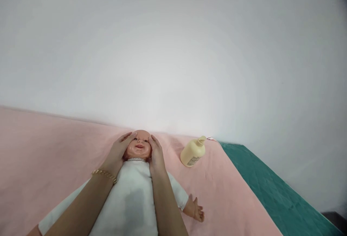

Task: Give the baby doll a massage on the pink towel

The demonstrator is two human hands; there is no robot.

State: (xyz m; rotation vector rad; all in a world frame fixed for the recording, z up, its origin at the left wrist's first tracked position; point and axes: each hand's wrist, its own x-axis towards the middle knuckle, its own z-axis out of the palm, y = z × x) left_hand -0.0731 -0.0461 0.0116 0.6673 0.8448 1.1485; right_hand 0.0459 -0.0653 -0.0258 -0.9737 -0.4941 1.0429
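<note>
One left hand [120,150], cupped and unclenched on the pink sheet's [67,142] side, rests against the baby doll's head [139,148]; the right hand [156,152] mirrors it, likewise unclenched. Light, matched pressure suits this. Farther right stands a pump bottle [192,152].

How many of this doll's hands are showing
1: the doll's hand beyond the white sleeve, on the yellow bottle side. The other isn't visible; that arm runs off the picture's bottom left.

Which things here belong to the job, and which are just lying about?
Apparently in use:
doll, its head between the left hand and right hand
pink sheet beneath it

Seemingly just there, untouched:
pump bottle
green cover
</note>
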